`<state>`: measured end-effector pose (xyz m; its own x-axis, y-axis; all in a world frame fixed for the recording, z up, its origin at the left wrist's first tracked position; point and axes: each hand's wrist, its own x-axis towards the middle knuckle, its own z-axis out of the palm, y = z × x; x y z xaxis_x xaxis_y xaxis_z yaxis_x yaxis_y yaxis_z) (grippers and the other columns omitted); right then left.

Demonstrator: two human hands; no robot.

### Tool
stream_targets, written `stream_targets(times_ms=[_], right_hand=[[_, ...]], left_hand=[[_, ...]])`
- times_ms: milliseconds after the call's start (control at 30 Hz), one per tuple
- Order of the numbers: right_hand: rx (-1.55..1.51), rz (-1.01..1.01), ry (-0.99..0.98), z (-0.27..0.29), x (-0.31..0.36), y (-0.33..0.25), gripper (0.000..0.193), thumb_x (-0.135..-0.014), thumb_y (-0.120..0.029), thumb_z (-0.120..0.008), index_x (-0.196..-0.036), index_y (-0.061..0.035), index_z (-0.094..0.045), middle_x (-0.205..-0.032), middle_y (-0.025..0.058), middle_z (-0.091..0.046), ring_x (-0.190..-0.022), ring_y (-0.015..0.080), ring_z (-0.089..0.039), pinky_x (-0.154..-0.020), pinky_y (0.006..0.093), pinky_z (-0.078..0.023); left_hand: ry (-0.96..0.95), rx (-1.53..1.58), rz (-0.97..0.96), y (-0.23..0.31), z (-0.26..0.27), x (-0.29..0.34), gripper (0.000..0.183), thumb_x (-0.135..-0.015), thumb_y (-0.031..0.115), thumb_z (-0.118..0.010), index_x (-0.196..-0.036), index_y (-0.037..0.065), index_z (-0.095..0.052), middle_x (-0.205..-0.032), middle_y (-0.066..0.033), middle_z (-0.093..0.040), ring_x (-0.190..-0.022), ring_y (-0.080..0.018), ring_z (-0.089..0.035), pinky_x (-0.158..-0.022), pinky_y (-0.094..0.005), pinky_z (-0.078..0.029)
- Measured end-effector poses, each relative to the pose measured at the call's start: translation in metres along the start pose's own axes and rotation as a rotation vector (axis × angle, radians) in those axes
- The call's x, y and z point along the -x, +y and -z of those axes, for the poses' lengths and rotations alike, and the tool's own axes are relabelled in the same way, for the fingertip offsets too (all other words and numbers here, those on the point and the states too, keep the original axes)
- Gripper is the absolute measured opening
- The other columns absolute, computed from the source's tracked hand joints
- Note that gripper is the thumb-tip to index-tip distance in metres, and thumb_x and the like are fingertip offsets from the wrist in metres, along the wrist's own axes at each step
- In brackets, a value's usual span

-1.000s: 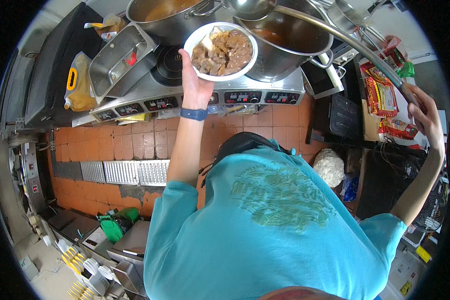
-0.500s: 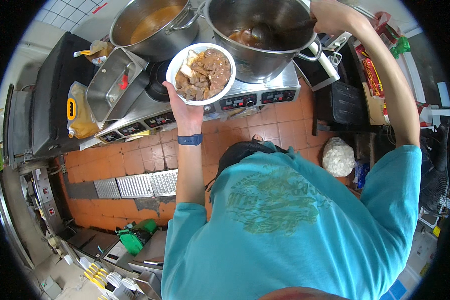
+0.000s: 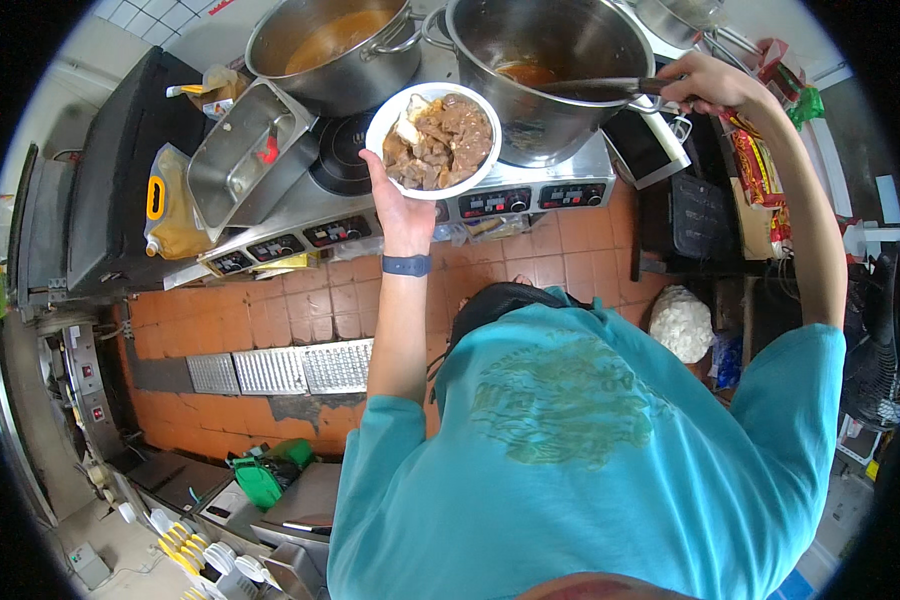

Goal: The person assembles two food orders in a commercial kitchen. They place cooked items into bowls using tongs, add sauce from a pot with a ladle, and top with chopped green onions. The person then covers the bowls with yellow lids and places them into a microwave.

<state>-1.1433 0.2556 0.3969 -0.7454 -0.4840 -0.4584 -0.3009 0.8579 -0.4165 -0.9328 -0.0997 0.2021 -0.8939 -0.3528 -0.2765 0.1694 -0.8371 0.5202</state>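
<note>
My left hand supports a white bowl from below and at its near side, with the thumb up along the rim. Chunks of brown meat and a pale piece, perhaps egg, fill the bowl. Up at the right, my right hand is closed around the handle of a dark ladle. The ladle lies nearly level across the near side of a tall steel pot. Reddish-brown broth shows at the bottom of that pot. The ladle's scooping end is hard to make out.
A second steel pot with orange broth stands to the left. Beside it are a steel pan and a jug of yellow liquid. Cooktop controls line the counter's front. A white bag sits on the tiled floor at right.
My right hand has brought the ladle up out of the broth to the pot's near rim. The left hand keeps its hold on the bowl. The whole view has shifted slightly.
</note>
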Motion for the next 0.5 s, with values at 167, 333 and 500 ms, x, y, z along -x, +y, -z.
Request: stream_targets(times_ms=[167,333,500], right_hand=[[-0.083,0.010,0.010,0.021,0.063,0.022,0.042,-0.097,-0.020,-0.058,-0.132,0.0033,-0.057,-0.064,-0.0012,-0.057,-0.039,-0.0003,-0.043,-0.032,0.0149,-0.030],[0.035,-0.062,0.206,0.050,0.125,0.043,0.049,-0.095,-0.027,-0.062,-0.135,0.0008,-0.055,-0.067,-0.0004,-0.056,-0.037,0.0009,-0.039,-0.032,0.0162,-0.029],[0.037,-0.093,0.431,0.065,0.179,0.033,0.060,-0.092,-0.037,-0.066,-0.138,-0.0007,-0.053,-0.078,0.0030,-0.057,-0.046,0.0035,-0.045,-0.037,0.0173,-0.033]], left_hand=[[-0.019,-0.007,0.000,0.000,0.007,-0.004,0.072,-0.098,0.063,-0.042,-0.149,0.013,-0.040,-0.154,-0.0089,-0.040,-0.141,-0.0301,-0.038,-0.117,-0.0512,-0.030],[-0.038,-0.009,0.019,0.001,0.003,-0.005,0.073,-0.098,0.064,-0.042,-0.147,0.010,-0.042,-0.152,-0.0080,-0.043,-0.139,-0.0274,-0.041,-0.115,-0.0453,-0.032],[-0.041,-0.001,0.057,0.002,-0.009,-0.006,0.072,-0.098,0.064,-0.043,-0.147,0.012,-0.043,-0.151,-0.0077,-0.044,-0.139,-0.0279,-0.041,-0.115,-0.0468,-0.033]])
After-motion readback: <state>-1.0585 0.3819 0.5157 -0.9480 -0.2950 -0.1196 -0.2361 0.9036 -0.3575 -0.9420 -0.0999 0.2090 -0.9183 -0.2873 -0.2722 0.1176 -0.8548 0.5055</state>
